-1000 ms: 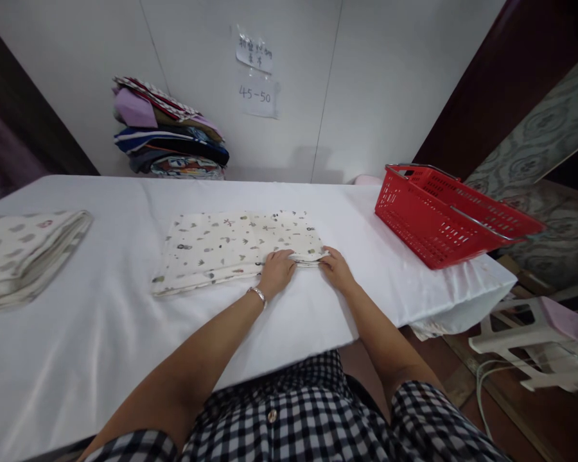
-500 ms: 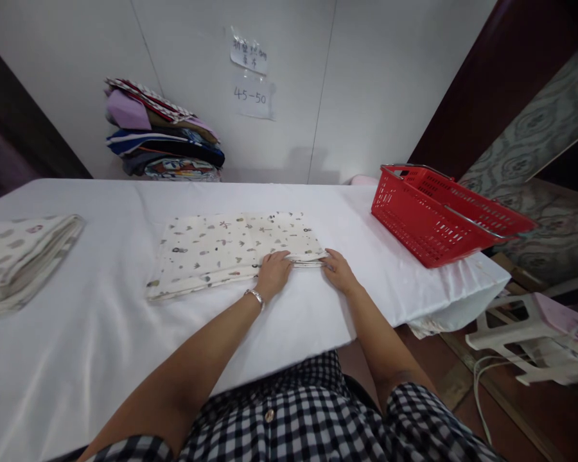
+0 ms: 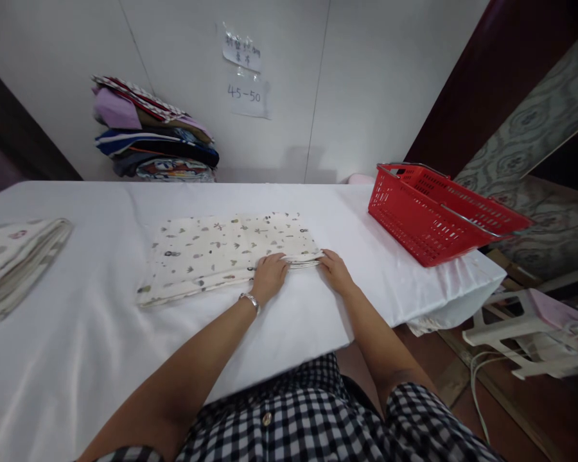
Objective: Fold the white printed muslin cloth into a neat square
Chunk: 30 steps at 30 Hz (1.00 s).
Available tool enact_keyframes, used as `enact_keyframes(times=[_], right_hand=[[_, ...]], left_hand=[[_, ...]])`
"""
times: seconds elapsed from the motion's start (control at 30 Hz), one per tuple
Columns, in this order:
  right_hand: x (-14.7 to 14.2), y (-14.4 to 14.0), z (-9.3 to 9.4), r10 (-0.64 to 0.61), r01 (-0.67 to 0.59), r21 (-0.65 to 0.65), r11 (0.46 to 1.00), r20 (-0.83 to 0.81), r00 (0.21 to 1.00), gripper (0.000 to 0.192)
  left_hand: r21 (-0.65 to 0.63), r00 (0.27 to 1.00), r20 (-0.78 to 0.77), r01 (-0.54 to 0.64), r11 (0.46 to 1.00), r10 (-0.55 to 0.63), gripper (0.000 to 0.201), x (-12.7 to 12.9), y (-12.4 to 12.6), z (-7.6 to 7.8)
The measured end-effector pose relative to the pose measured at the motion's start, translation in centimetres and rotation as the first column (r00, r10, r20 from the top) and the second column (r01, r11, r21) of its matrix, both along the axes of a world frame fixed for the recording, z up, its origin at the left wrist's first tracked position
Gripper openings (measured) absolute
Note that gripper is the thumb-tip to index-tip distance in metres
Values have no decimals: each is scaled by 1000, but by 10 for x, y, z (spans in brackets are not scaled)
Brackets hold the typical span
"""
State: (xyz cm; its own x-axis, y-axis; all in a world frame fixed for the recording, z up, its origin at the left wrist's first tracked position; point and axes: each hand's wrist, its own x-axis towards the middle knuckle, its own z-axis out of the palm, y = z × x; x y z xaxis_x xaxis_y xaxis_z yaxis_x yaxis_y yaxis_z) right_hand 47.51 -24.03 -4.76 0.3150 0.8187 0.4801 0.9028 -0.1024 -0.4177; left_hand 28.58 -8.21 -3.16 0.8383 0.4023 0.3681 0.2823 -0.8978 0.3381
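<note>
Both our hands at near right corner of folded printed cloth (image 3: 221, 253), mid-bench (image 3: 101, 359). Left hand (image 3: 268, 277) flat on cloth, grip released, palm pressing. Right hand (image 3: 336, 271) touching corner edge; grip we cannot tell. Red basket (image 3: 433, 215) far right.

Both hands rest on the near right corner of a folded printed cloth (image 3: 221, 253) lying flat on the white table (image 3: 77, 359). The left hand (image 3: 268, 277), a bracelet (image 3: 249, 300) at its wrist, lies palm down on the cloth's edge; the right hand (image 3: 336, 271) touches the corner, fingertips at the layered edges. A red basket (image 3: 438, 212) sits tilted at the table's right end, well apart. Another folded cloth (image 3: 14, 260) lies far left, and a stack of fabrics (image 3: 149, 138) stands against the wall below paper notes (image 3: 243, 74).
</note>
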Motion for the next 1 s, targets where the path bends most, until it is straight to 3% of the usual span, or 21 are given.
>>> enact_keyframes(times=[0.23, 0.7, 0.87, 1.0], right_hand=[[4, 5, -2, -42, 42, 23, 999, 25, 999, 29], [1, 0, -2, -75, 79, -91, 993, 51, 996, 28], [0, 0, -4, -212, 214, -117, 970, 25, 977, 27], [-2, 2, -4, -275, 277, -172, 945, 36, 961, 23]], left_hand=[[47, 999, 8, 42, 998, -43, 10, -2, -1, -3], [-23, 1000, 25, 14, 1000, -13, 18, -2, -4, 4], [-74, 1000, 20, -16, 997, 18, 22, -3, -4, 5], [-11, 999, 36, 0, 1000, 1, 28, 4, -9, 7]])
